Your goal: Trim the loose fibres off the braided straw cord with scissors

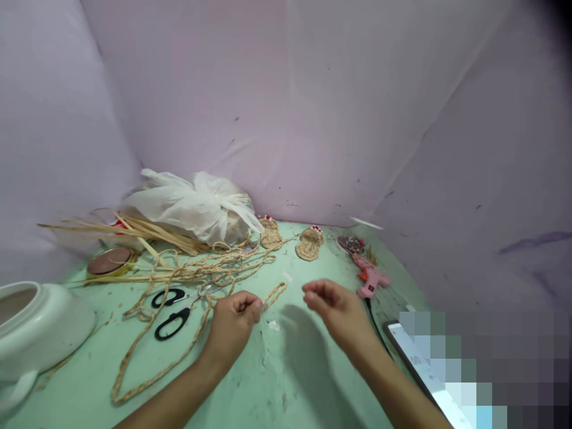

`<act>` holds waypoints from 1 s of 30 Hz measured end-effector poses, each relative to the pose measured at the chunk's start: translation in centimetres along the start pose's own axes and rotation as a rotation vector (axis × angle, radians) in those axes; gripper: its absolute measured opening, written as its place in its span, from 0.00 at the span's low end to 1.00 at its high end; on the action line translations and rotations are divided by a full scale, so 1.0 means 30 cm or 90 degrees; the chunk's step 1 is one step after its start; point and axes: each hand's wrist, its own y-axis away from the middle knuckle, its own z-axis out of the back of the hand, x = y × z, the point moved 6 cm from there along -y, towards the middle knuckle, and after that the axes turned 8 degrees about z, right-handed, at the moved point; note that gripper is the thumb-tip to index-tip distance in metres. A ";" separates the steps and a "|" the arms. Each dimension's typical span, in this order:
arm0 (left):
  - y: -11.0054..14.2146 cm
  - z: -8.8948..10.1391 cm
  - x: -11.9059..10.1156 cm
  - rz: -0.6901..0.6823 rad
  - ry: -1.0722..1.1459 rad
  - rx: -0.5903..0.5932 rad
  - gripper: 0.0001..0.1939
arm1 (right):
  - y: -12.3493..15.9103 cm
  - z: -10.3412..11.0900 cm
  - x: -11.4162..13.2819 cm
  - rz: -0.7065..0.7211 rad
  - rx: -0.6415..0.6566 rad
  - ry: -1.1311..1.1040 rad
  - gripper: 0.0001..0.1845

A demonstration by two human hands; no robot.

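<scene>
My left hand is closed in a pinch on the end of a braided straw cord, which loops back over the green table toward a tangle of cord. My right hand hovers just right of the cord's tip with its fingers curled together; nothing shows in them. Black-handled scissors lie just left of my left hand.
Two small woven straw pieces lie at the back. A pink glue gun lies at the right, a phone near my right forearm. A white plastic bag, dry straw strips, a tape roll and a white ceramic vessel stand at the left.
</scene>
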 end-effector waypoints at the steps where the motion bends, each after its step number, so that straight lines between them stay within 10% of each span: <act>1: -0.008 0.001 0.012 -0.001 0.007 -0.007 0.12 | -0.063 -0.006 0.012 0.012 -0.003 0.038 0.08; 11: -0.001 -0.038 0.040 -0.045 -0.064 0.007 0.11 | -0.663 -0.195 0.051 0.117 0.084 0.253 0.15; 19: -0.004 -0.051 0.041 -0.025 -0.122 0.027 0.12 | -0.800 -0.365 0.054 0.201 0.229 0.301 0.14; 30: -0.010 -0.050 0.037 -0.050 -0.132 0.028 0.12 | -0.786 -0.025 0.231 0.244 -0.006 0.266 0.16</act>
